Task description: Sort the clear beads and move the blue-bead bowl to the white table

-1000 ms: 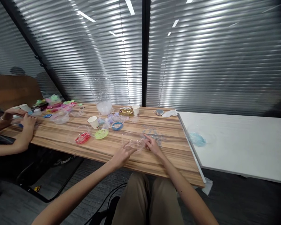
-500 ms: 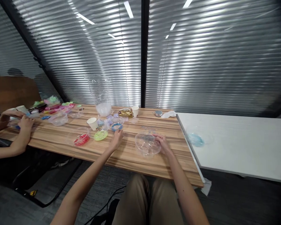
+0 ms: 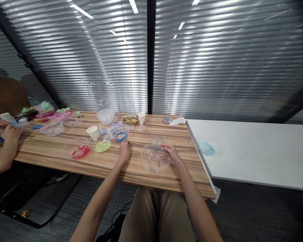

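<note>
My right hand (image 3: pixel 171 154) grips the right rim of a clear round plastic bowl (image 3: pixel 155 161) above the wooden table, with the fingers along its edge. My left hand (image 3: pixel 125 150) is low over the table with its fingers curled in, and I see nothing in it. Just beyond those fingers is a clear bowl with blue contents (image 3: pixel 121 135). To its left are a bowl with yellow-green contents (image 3: pixel 103 146) and another with red contents (image 3: pixel 80 152).
Paper cups (image 3: pixel 93 133), a gold packet (image 3: pixel 130 120), a clear bag with white material (image 3: pixel 106 116), a small round tin (image 3: pixel 167 120) and a crumpled tissue (image 3: pixel 177 121) lie farther back. A co-worker's hand (image 3: pixel 11 132) works at left. A white table (image 3: pixel 255 151) adjoins at right.
The view has turned slightly right. My left hand has drawn back a little from the blue bowl. The clear bowl in my right hand is tilted somewhat differently.
</note>
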A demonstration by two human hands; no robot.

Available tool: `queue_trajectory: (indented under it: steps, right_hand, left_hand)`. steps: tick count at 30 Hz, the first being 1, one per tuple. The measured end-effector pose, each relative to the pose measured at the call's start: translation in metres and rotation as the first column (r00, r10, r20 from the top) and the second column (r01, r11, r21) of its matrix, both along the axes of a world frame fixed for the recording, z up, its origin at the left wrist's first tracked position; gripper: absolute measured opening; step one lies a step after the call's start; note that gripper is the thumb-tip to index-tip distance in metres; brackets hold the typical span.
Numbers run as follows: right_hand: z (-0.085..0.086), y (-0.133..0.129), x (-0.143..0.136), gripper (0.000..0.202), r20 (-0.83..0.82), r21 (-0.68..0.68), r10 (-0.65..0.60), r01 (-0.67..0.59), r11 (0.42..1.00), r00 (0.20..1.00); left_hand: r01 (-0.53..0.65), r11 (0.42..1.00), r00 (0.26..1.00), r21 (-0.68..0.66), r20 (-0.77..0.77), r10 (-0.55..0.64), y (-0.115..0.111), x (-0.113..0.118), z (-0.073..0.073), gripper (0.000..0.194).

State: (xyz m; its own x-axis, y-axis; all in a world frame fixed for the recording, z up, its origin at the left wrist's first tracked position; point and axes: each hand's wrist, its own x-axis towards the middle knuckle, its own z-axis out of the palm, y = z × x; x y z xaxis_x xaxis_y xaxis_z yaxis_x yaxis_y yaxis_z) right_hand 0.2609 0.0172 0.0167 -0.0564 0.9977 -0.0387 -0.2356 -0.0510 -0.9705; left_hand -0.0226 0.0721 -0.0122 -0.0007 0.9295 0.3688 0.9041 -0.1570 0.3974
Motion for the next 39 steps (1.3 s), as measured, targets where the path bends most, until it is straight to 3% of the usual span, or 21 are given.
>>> queue_trajectory:
  steps: [9,14,17,20,23,26,29,31,34,39]
  right_hand:
    - [0.000,-0.003,0.000,0.029,0.040,0.051,-0.077,0.075,0.996,0.996]
    - [-0.005,-0.035,0.011,0.036,0.080,0.097,-0.218,0.211,0.973,0.973]
    - [-0.015,-0.061,0.018,0.042,0.090,0.136,-0.342,0.329,0.934,0.935]
    - [-0.023,-0.076,0.019,0.047,0.094,0.170,-0.438,0.419,0.892,0.894]
    - [-0.027,-0.078,0.016,0.048,0.109,0.210,-0.468,0.439,0.873,0.877]
    - [-0.027,-0.078,0.013,0.048,0.136,0.249,-0.447,0.406,0.879,0.884]
    - [-0.026,-0.081,0.012,0.050,0.167,0.279,-0.429,0.374,0.884,0.888]
    - [-0.025,-0.083,0.012,0.050,0.183,0.298,-0.437,0.374,0.878,0.881]
    - [-0.022,-0.085,0.013,0.051,0.194,0.326,-0.481,0.406,0.854,0.855]
    - [-0.020,-0.088,0.014,0.043,0.204,0.353,-0.627,0.540,0.764,0.752]
  left_hand:
    - [0.035,0.999,0.997,-0.013,0.072,-0.034,0.001,0.003,0.004,0.030]
    - [0.098,0.995,0.979,0.005,0.176,-0.097,-0.002,0.004,0.016,0.030]
    - [0.135,0.989,0.959,0.056,0.245,-0.144,-0.016,0.017,0.027,0.030]
    - [0.198,0.971,0.930,0.130,0.289,-0.228,-0.042,0.049,0.039,0.022]
    - [0.338,0.919,0.881,0.201,0.276,-0.384,-0.072,0.088,0.053,0.018]
    - [0.564,0.800,0.775,0.205,0.202,-0.599,-0.094,0.115,0.066,0.015]
    - [0.725,0.667,0.656,0.171,0.123,-0.744,-0.106,0.123,0.074,0.017]
    - [0.764,0.624,0.618,0.166,0.091,-0.781,-0.109,0.119,0.076,0.016]
    - [0.740,0.647,0.645,0.186,0.080,-0.760,-0.109,0.105,0.075,0.016]
    - [0.577,0.801,0.801,0.161,0.083,-0.593,-0.096,0.068,0.052,0.028]
